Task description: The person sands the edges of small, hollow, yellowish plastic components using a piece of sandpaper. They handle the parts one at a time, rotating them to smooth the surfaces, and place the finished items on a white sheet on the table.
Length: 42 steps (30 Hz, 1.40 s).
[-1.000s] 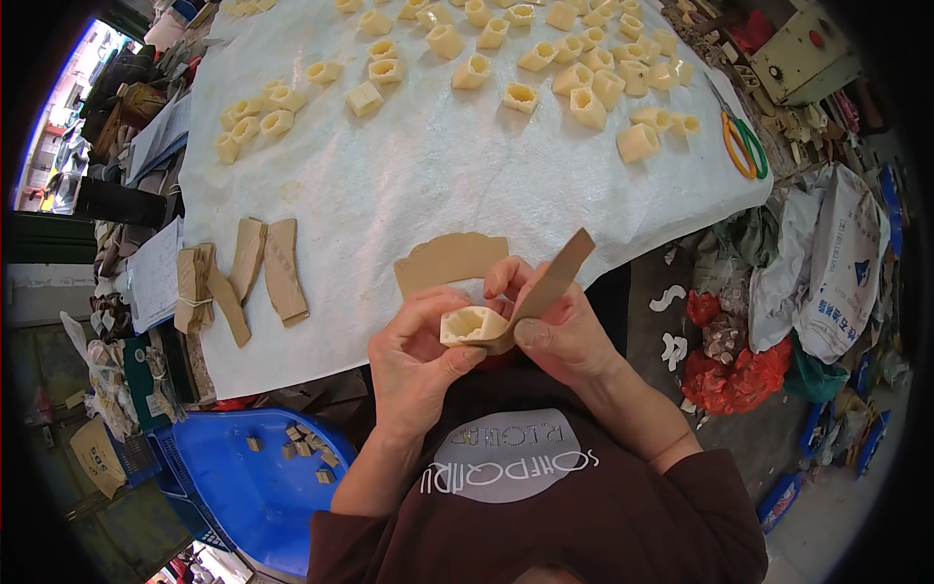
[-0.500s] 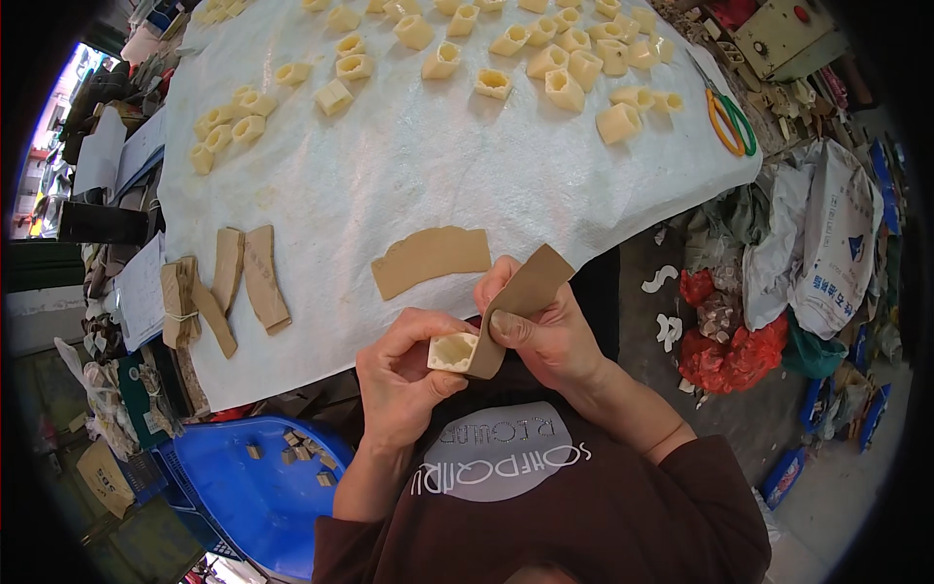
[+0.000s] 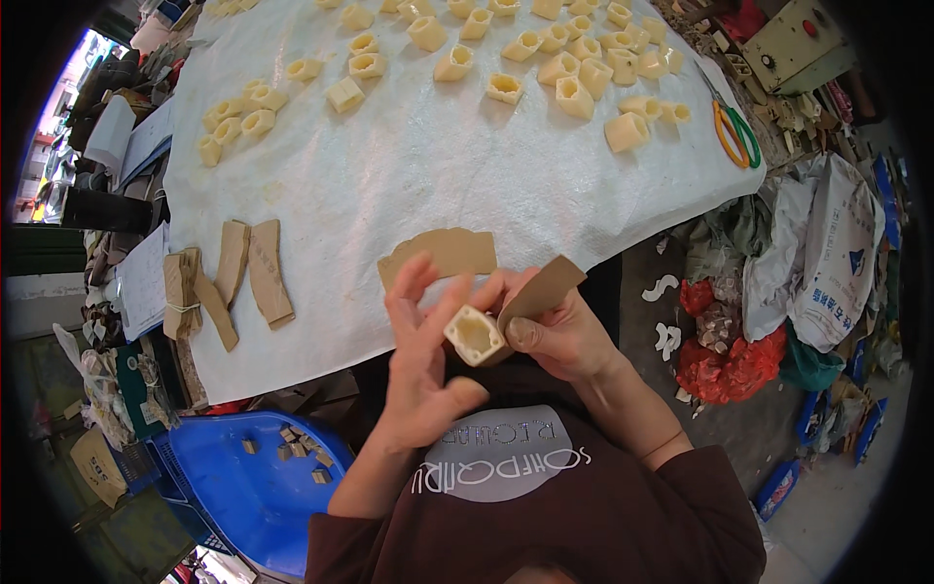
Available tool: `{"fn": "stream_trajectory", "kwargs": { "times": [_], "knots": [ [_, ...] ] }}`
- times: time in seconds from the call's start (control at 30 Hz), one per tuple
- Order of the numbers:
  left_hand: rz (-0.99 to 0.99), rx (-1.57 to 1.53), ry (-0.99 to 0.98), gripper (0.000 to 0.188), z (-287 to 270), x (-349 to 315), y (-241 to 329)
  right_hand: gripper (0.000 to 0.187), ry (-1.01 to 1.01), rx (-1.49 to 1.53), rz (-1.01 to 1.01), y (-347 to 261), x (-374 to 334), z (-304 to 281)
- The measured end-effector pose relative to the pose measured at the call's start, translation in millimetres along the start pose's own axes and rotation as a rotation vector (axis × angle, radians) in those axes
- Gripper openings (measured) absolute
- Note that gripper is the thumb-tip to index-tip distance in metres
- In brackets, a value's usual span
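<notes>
White woven sheeting covers the table (image 3: 428,165), and just below its near edge the person holds a small cream hollow block (image 3: 476,336) up in front of the chest, its square open mouth turned toward the camera. That block sits in the grip of the right hand (image 3: 559,336), thumb pressed on its right face and fingers closed behind it, and the same hand pins a tan cardboard strip (image 3: 541,290) against the block's upper right side, the strip slanting up and to the right. Left hand (image 3: 423,360) stands open beside the block, fingers spread and raised, the thumb curled under near the block's lower left corner; whether it touches cannot be told. Just beyond the hands a shaped cardboard piece (image 3: 440,253) lies flat on the sheeting. Further left rest loose cardboard strips (image 3: 251,268) and a tied bundle (image 3: 180,292). Many similar cream blocks (image 3: 574,92) are scattered along the far side, with orange-handled scissors (image 3: 735,131) at the right edge. A blue bin (image 3: 243,487) stands below the table.
</notes>
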<state>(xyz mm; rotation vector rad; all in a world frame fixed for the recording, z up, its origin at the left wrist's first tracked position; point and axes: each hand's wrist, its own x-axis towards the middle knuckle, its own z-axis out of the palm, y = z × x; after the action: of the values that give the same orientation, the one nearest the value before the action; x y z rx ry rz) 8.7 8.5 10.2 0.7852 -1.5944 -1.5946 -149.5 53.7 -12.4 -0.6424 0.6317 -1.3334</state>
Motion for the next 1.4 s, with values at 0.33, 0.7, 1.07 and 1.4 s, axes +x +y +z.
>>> {"fn": "stream_trajectory", "kwargs": {
  "times": [0.33,0.7,1.07,1.4],
  "knots": [
    [-0.009,-0.105,0.022,0.046,-2.7,-1.6,2.3,0.019,0.153,-0.171,-0.195,0.7,-1.8,10.2],
    [0.101,0.147,0.082,0.057,5.5,-0.3,-1.8,0.013,0.202,-0.325,-0.342,0.0,4.5,6.7],
    [-0.158,-0.155,0.215,0.04,7.3,-3.0,6.1,0.012,0.226,-0.364,-0.35,0.2,3.4,9.7],
    [0.054,-0.085,-0.042,0.038,-7.3,2.4,2.4,0.014,0.138,-0.206,-0.151,-8.5,-2.0,13.6]
  ]
}}
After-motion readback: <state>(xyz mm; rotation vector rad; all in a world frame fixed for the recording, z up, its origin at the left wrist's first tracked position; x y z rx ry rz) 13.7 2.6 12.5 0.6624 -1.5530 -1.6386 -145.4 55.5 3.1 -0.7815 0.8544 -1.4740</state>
